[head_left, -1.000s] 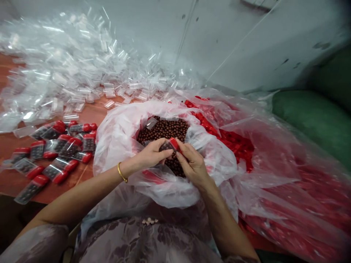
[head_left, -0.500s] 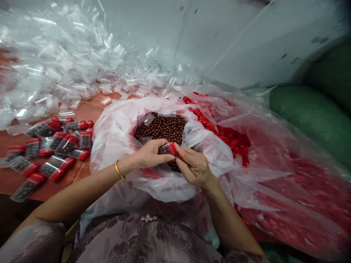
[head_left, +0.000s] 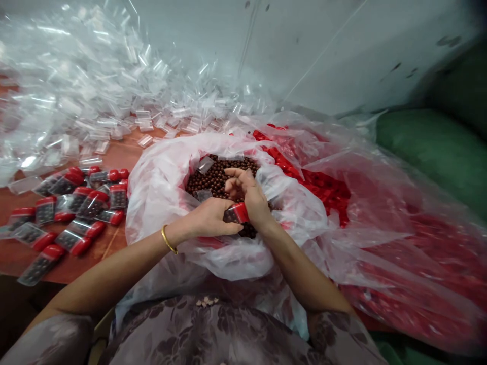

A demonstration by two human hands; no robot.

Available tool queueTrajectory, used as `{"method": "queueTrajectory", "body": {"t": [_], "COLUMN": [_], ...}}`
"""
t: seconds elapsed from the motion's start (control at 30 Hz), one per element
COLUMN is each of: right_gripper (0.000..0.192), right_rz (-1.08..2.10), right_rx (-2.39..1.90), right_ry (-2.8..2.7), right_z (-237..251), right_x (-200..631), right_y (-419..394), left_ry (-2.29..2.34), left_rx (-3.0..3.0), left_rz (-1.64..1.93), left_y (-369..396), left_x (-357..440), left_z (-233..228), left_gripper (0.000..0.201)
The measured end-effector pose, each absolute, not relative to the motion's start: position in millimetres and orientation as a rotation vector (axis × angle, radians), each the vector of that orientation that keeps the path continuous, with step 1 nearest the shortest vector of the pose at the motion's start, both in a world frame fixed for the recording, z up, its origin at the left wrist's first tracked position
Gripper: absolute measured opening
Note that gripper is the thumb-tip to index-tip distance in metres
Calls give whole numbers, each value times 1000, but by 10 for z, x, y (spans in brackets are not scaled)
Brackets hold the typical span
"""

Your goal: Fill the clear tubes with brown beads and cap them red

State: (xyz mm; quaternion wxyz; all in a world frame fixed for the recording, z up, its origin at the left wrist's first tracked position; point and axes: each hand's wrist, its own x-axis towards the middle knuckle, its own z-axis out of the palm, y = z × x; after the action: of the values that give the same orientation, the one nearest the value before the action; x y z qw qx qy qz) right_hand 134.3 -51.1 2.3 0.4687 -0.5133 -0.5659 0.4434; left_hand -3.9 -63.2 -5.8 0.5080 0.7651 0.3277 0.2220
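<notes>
Here, the left hand [head_left: 207, 219] holds a small clear packet with a red cap [head_left: 236, 213], filled with dark beads, its grip closed around the packet just above the open white plastic bag of small brown round beads [head_left: 216, 175]. The right hand [head_left: 247, 195] reaches over those beads with fingers loosely spread, its heel touching the red cap. Finished red-capped packets [head_left: 72, 208] lie on the reddish-brown desk [head_left: 114, 152], left of the bag.

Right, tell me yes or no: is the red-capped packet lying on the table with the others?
No: the left hand holds the red-capped packet above the bag of brown beads, against the right hand.
</notes>
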Motion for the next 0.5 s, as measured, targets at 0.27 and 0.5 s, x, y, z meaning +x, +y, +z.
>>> {"method": "queueTrajectory", "body": {"t": [0.27,0.5], "right_gripper": [62,64], "right_rz": [1280,1126], "right_rx": [-1153,-1022], "right_ry": [-1798,-1798], "right_z": [-130,-43], "right_x": [1380,1340], "right_y": [-477,-694], "left_ry": [893,853], "left_rx": [2089,2220], "left_rz": [452,466], "left_y": [-668,-705], "left_x": [-2,-15], "left_z": [-49,-44], "left_gripper": [10,12]}}
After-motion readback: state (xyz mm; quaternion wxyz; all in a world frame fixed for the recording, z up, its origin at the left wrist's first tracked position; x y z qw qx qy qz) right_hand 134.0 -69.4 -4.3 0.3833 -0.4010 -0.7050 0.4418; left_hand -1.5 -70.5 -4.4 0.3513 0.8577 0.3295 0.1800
